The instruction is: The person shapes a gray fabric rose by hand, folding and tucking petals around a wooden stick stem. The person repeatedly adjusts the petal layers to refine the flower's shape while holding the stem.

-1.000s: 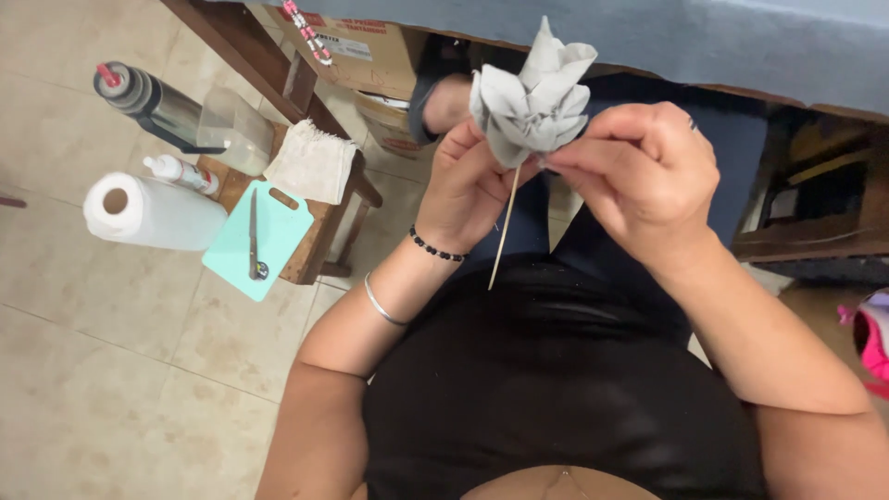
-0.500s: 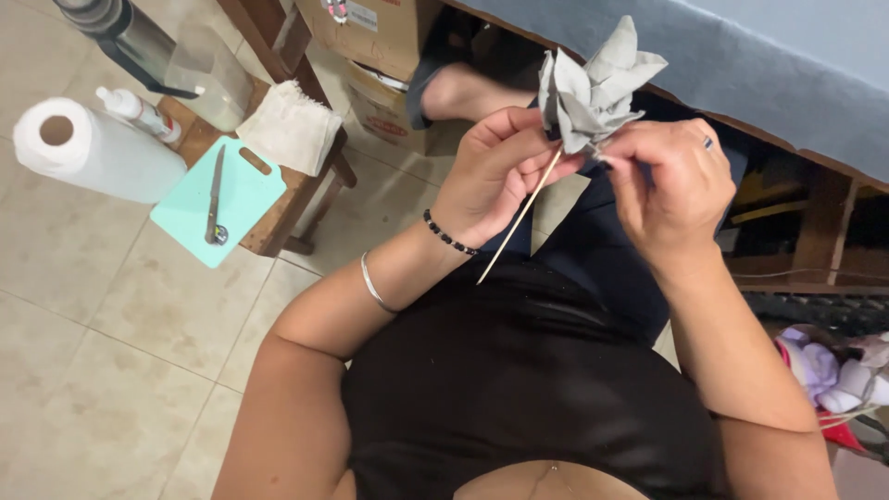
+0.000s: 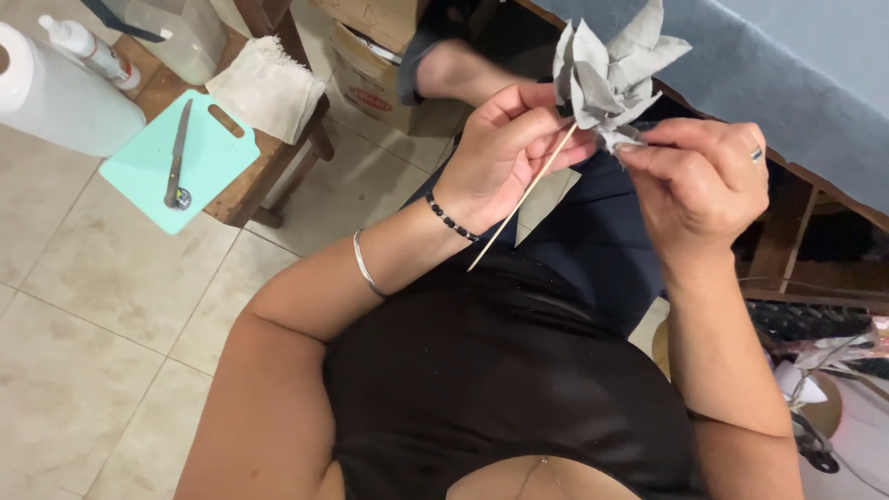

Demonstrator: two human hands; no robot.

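Above the lap, the left hand point(image 3: 505, 153) pinched a thin wooden skewer point(image 3: 523, 199), its long axis slanting down-left from the grey paper flower point(image 3: 611, 74) at its top. Just right of it, the right hand point(image 3: 699, 181) gripped the flower's base, fingers closed.

A knife point(image 3: 177, 156) is laid on a cutting board point(image 3: 218, 165), which rests on a low stool point(image 3: 269, 176) at the far left. A folded cloth point(image 3: 267, 85) is set just right of the board, a paper roll point(image 3: 51, 97) just left. A cardboard box point(image 3: 370, 69) is placed farther right, behind the stool.
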